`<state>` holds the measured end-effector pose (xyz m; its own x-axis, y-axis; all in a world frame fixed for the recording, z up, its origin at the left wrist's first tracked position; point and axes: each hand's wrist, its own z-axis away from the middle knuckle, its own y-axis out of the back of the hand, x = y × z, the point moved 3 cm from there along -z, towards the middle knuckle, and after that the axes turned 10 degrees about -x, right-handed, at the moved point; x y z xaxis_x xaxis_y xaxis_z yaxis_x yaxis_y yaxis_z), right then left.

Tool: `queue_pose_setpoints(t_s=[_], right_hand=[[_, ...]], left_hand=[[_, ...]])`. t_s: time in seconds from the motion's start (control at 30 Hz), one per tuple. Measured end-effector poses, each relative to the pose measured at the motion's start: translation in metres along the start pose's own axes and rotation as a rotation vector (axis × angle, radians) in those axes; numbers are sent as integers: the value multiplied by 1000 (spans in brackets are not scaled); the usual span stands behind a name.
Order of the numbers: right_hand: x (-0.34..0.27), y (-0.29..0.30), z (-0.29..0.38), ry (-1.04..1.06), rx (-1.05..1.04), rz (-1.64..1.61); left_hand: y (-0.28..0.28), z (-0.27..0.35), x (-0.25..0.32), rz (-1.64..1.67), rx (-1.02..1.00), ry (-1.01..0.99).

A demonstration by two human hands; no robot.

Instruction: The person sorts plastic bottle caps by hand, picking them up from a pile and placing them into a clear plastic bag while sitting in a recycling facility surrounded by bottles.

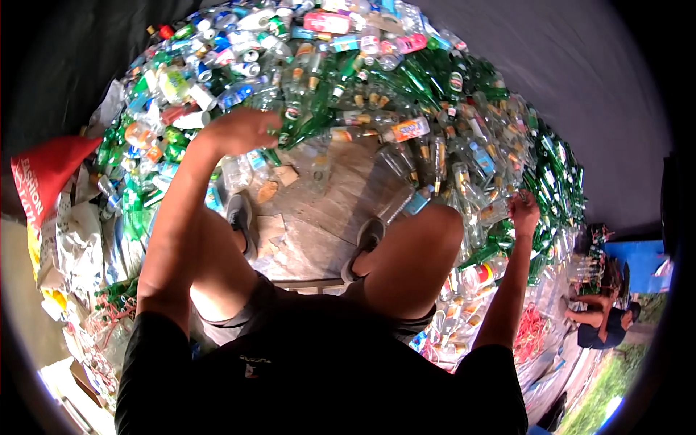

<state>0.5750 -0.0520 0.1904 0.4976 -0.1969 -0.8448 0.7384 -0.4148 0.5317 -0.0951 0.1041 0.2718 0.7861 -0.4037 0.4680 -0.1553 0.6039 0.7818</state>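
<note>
My left hand (242, 130) reaches over the near left part of a large heap of bottles and cans, just left of some green glass bottles (312, 122); its fingers are blurred, and whether it holds anything is unclear. Out to the right, my right hand (524, 209) is closed at the end of a clear bottle (495, 212) that points left. Beneath that hand lie a green bottle (481, 254) and a clear bottle with a red and yellow label (481, 274). A clear bottle with an orange label (408, 129) rests at the heap's inner edge.
Flattened cardboard (331, 201) covers the floor between my feet. Drink cans (247, 69) lie at the upper left, a red bag (51, 168) and white sacks (81, 234) at the left. Red twine (532, 331) is at the lower right, and another person (601, 326) sits farther off.
</note>
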Motion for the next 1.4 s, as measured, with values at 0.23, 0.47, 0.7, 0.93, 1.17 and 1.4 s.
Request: queue_pose_setpoints(t_s=[0.23,0.47,0.7,0.93,1.17,1.4], right_hand=[[-169,-72,29,140,-149,280],[-200,-198,101,6,-370,107],[-161,-347,155,-171,-784,37],[-97,-444,190,-119,-889,7],[-95,-477,206,-89,-833,91],[-74,-498,198,-75,-804,9]], left_hand=[[31,12,13,233,404,-255],[-4,-16,-38,-185,63,56],[-12,-2,-33,-25,95,54],[-16,-6,-42,-37,48,79],[-18,-4,-48,-24,57,101],[-22,-9,-46,-65,83,67]])
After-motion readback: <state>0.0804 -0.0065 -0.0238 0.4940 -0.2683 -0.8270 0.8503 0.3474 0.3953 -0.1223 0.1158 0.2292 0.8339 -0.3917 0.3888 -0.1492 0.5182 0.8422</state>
